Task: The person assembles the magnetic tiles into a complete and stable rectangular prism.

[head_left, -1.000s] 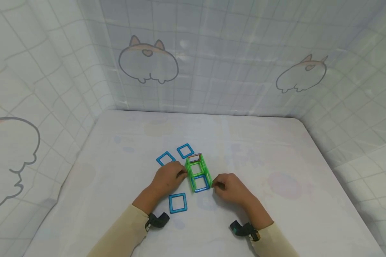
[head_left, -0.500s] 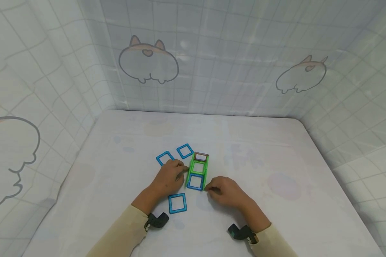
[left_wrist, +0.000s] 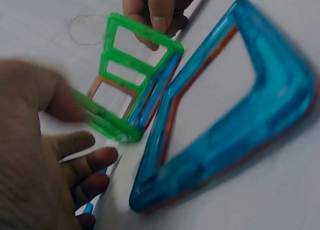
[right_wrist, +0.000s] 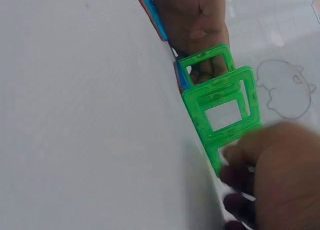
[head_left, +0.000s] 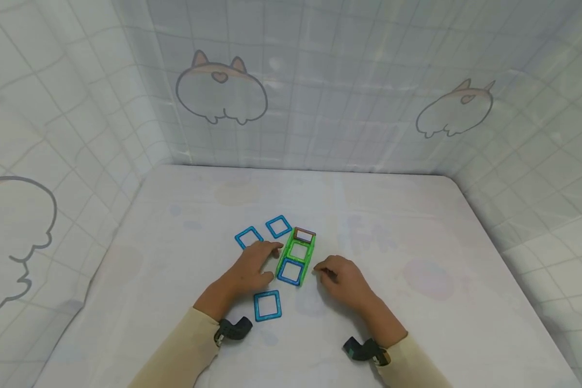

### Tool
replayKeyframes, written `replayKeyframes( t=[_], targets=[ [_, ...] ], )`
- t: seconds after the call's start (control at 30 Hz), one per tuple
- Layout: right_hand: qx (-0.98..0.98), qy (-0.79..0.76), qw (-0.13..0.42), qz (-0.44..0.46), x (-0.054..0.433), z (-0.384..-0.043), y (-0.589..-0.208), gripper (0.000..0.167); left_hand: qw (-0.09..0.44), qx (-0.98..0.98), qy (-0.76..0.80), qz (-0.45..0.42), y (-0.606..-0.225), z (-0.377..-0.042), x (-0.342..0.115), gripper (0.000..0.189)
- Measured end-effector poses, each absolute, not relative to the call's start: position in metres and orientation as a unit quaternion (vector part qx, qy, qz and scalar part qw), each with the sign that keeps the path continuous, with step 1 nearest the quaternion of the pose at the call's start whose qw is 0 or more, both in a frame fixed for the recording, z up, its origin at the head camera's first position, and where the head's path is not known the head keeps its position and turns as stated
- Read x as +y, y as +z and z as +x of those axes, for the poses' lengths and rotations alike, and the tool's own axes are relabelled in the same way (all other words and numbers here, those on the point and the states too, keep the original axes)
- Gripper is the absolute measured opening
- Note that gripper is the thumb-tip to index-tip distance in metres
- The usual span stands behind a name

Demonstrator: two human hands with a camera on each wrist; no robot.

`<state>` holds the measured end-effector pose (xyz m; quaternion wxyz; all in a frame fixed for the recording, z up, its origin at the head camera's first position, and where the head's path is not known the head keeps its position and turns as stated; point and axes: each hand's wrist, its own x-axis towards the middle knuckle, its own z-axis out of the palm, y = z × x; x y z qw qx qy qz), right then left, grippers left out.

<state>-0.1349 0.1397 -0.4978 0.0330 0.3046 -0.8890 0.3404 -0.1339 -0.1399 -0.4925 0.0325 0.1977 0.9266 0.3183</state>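
A small box of magnetic tile frames (head_left: 308,261) stands on the table. Green frames form its long sides, with a blue square (head_left: 289,282) at the near end and a brown frame (head_left: 305,229) at the far end. My left hand (head_left: 249,269) is beside its left side, thumb and index finger spread apart; in the left wrist view the other fingers hang loosely. On the right is my right hand (head_left: 344,280), fingers loosely bent and fingertips close to the green side (right_wrist: 215,84). From above, a narrow gap shows there.
One loose blue square tile (head_left: 268,319) lies in front of the box, below my left hand. Two more blue tiles, a left one (head_left: 243,231) and a right one (head_left: 274,219), lie beyond that hand. Grid-patterned curtains surround the white tabletop (head_left: 393,226).
The box has turned, its near end swinging left, and its sides look straighter. My left thumb has spread from the index finger. My right hand followed leftward, then drew slightly away from the box.
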Motion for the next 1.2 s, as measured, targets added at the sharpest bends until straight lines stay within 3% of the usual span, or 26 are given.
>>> replayKeyframes(
  t=[0.13,0.33,0.63,1.2],
  targets=[
    [-0.909,0.286,0.091,0.291,0.139,-0.141,-0.502,0.031,0.043,0.935,0.279,0.212,-0.493,-0.136,-0.139,0.082],
    [-0.934,0.172,0.077,0.305,0.132,-0.148,-0.502,0.046,0.051,0.949,0.248,0.186,-0.493,-0.136,-0.134,0.091],
    [-0.944,0.11,0.055,0.308,0.127,-0.152,-0.503,0.037,0.047,0.946,0.257,0.191,-0.492,-0.136,-0.135,0.086],
    [-0.938,0.146,0.091,0.3,0.13,-0.147,-0.502,0.02,0.023,0.936,0.319,0.149,-0.497,-0.136,-0.136,0.065]
  ],
)
